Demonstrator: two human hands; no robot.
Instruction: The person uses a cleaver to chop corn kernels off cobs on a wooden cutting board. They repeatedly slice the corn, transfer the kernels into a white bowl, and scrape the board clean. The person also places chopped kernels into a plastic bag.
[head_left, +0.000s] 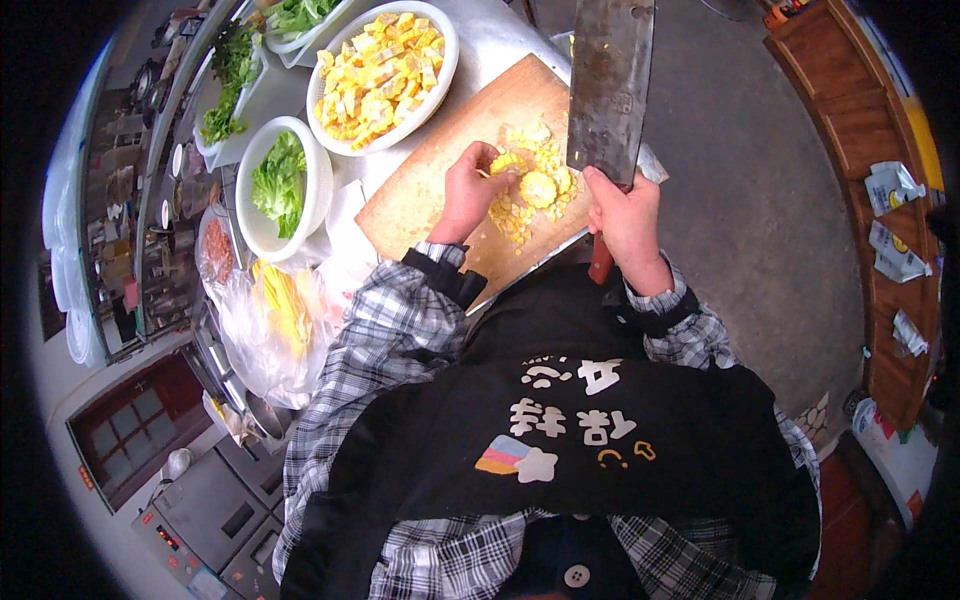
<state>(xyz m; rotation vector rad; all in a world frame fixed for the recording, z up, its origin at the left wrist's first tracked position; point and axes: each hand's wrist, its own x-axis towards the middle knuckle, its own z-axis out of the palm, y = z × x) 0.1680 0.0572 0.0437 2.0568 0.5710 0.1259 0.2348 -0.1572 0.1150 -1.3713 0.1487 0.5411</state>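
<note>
A wooden cutting board (420, 180) lies at a slant before me, strewn with loose corn kernels (551, 154). My left hand (466, 187) holds a piece of corn cob (508, 163) in its fingertips above the board. Just right of it on the board rests another round piece of corn (538, 189). In my right hand (626, 217) is a cleaver (611, 90), gripped at the top of its reddish wooden handle, with the broad blade pointing away from me past the board's right edge. The thumb lies near the base of the blade.
Beyond the board stands an oval white basket (448, 56) of cut corn pieces. A smaller white basket (321, 176) holds green leaves, with more greens in containers (259, 97) behind. A plastic bag (251, 330) with yellow contents lies left. Wooden furniture (847, 127) stands far right.
</note>
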